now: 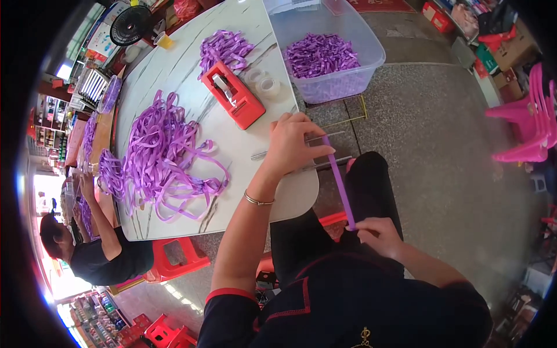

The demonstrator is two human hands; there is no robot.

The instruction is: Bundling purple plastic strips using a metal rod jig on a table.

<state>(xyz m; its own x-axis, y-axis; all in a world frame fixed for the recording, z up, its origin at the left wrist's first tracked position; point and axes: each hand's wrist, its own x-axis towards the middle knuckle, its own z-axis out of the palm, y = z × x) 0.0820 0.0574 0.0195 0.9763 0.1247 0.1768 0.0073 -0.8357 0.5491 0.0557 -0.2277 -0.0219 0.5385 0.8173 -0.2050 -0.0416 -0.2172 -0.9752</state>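
A strip of purple ribbon (341,188) runs taut between my two hands, just off the table's right edge. My left hand (292,141) pinches its upper end between thumb and fingers, beside two thin metal rods (336,159) that jut out past the edge. Lower down, over my lap, my right hand (380,235) grips the other end. Whether the ribbon loops around a rod or only lies against it, I cannot tell. To the left of my left hand sits a red tape dispenser (246,109) with clear tape rolls (268,86) by it.
Long purple ribbons are heaped (156,153) on the marble-patterned table (243,185), with a smaller bundle (226,49) farther back. Beyond the right edge, a translucent bin (342,84) holds short purple pieces. Another person (104,249) sits at left; pink chairs (531,122) stand at right.
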